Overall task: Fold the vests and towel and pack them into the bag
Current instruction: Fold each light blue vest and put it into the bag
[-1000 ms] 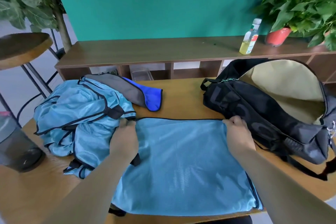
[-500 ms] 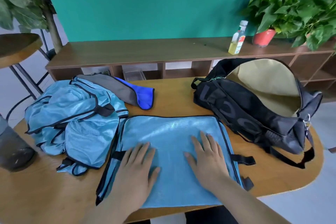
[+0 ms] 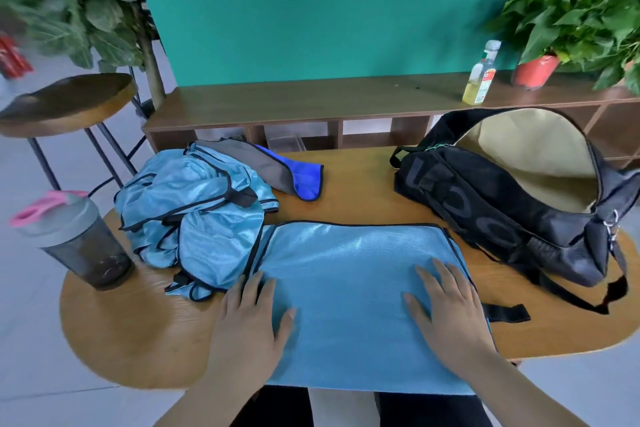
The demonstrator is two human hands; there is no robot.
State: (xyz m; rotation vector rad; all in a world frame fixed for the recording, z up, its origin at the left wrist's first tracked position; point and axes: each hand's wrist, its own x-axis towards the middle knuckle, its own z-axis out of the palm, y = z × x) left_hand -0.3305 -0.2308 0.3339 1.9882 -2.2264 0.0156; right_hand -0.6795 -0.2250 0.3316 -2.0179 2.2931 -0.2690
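Observation:
A light blue mesh vest [image 3: 349, 274] with black trim lies spread flat on the wooden table [image 3: 138, 333], its near edge hanging over the front. My left hand [image 3: 252, 319] presses flat on its left part and my right hand [image 3: 446, 308] presses flat on its right part, fingers straight. A crumpled heap of blue vests [image 3: 197, 211] lies to the left. Behind that heap sits a grey and blue towel [image 3: 291, 173]. The black bag [image 3: 502, 211] stands at the right with its top unzipped, showing a beige lining.
A dark shaker cup [image 3: 76, 239] with a pink lid stands at the table's left edge. Behind the table runs a low wooden shelf [image 3: 311, 100] with a bottle [image 3: 481, 74] and a potted plant [image 3: 568, 31]. A stool [image 3: 65, 104] stands at the left.
My hands let go of the vest's far corners and came down flat on its middle, then slid apart toward its left and right sides.

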